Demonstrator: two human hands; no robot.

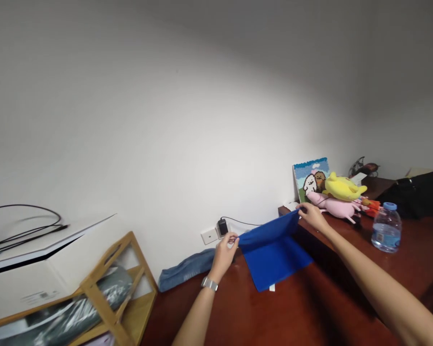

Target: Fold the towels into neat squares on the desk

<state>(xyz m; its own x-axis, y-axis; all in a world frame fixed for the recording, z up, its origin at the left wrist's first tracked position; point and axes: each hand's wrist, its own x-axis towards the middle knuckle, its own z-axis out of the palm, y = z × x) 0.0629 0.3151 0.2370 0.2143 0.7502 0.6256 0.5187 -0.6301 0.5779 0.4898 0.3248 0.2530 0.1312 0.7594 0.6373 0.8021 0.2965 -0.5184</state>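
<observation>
Nearest the camera, the dark red-brown tabletop runs away toward the wall, and both forearms reach out over it. The left hand, with a metal watch at the wrist, pinches the near-left corner of a blue cloth between thumb and fingers. The right hand is farther out and to the right, and it grips the opposite top corner. The held edge is stretched taut between the two hands, so the cloth's long axis slants from lower left to upper right, rising toward the right hand. Below that edge the cloth folds down, and its lower part lies flat on the tabletop between the arms, slightly nearer the left hand. Beyond the left hand, a denim garment lies by the wall. Farther right, beyond the right hand, stand a water bottle and a pile of plush toys.
</observation>
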